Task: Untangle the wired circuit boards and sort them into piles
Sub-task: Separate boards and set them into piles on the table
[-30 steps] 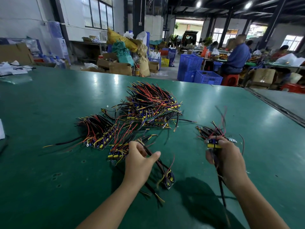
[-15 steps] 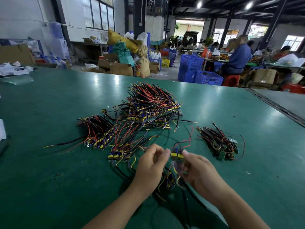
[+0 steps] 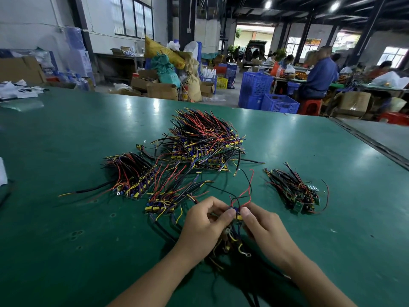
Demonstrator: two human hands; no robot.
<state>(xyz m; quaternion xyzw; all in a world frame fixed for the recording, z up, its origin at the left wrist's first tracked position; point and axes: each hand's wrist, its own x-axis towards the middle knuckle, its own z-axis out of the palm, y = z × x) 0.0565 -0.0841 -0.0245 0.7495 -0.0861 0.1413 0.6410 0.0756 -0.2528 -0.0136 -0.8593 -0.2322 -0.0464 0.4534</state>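
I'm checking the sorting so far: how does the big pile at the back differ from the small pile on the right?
The back pile is far bigger and heaped higher than the right pile. The back pile shows rows of yellow parts on its boards; the right pile shows green boards. Red wires are plentiful in the back pile, while the right pile is mostly black. Both lie on the green table.

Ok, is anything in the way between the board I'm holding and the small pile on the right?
Nothing visible. The left hand and right hand pinch the board, and only bare table lies between it and the right pile. The board's own wires hang tangled under the hands.
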